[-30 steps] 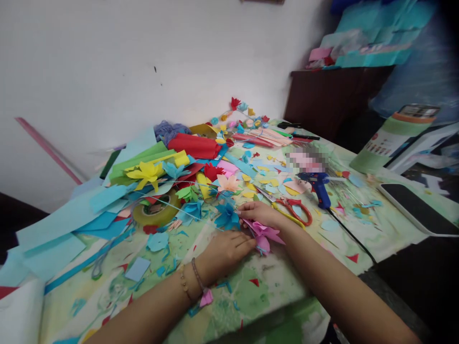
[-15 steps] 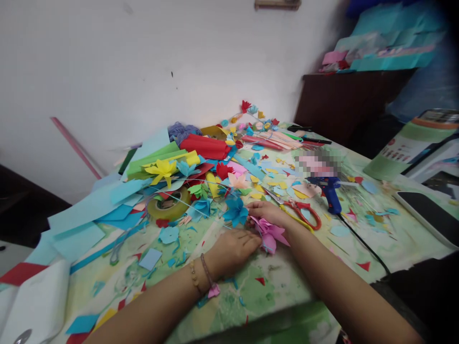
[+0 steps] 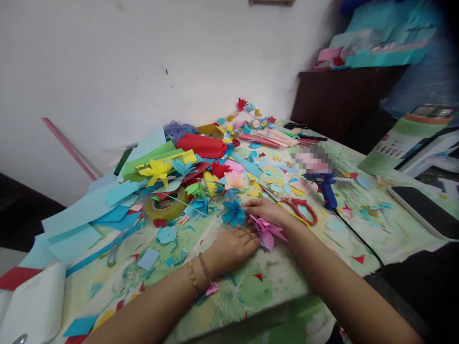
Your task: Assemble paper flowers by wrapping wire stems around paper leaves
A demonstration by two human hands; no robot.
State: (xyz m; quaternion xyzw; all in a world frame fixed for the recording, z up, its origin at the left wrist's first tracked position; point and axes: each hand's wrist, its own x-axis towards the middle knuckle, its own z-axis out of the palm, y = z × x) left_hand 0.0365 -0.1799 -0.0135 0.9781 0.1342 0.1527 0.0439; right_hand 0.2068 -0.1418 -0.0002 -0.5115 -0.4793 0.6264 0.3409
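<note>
My left hand (image 3: 233, 246) rests palm down on the table (image 3: 272, 282), fingers together and pointing at a pink paper flower (image 3: 267, 232). My right hand (image 3: 264, 210) lies just behind that flower, fingers curled down on its far edge. A blue paper flower (image 3: 233, 212) sits right beside my right fingertips. Whether either hand truly grips the pink flower is hidden by the fingers.
Red-handled scissors (image 3: 299, 210) and a blue glue gun (image 3: 326, 187) with a black cord lie right of my hands. A tape roll (image 3: 167, 206) and heaps of coloured paper (image 3: 154, 165) fill the left. A dark tablet (image 3: 421, 208) lies far right.
The view has shifted slightly; my hands stay on the pink flower in almost the same pose.
</note>
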